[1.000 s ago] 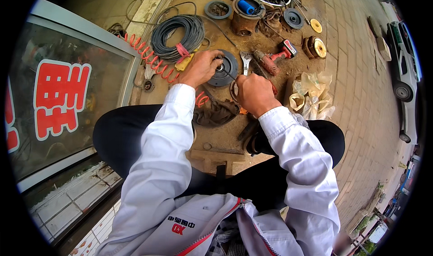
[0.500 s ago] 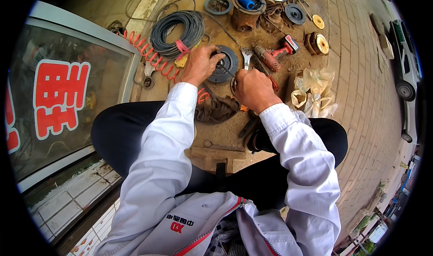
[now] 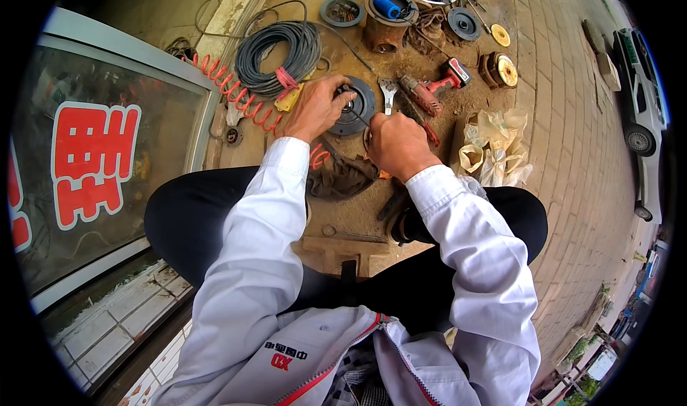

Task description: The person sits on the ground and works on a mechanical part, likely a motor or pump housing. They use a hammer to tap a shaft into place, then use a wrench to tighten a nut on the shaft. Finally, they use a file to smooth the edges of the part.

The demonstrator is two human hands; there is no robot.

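Grey flanged disc [image 3: 364,103] lies at view's twelve o'clock. Left hand [image 3: 317,108] at disc's nine, fingers curled, cannot tell whether pinching. Right hand [image 3: 398,143] at four, fist wraps thin rod [image 3: 360,116] slanting toward disc's centre.

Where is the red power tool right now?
In the head view, the power tool lies upper right of centre, just right of the wrench and beyond the right hand.
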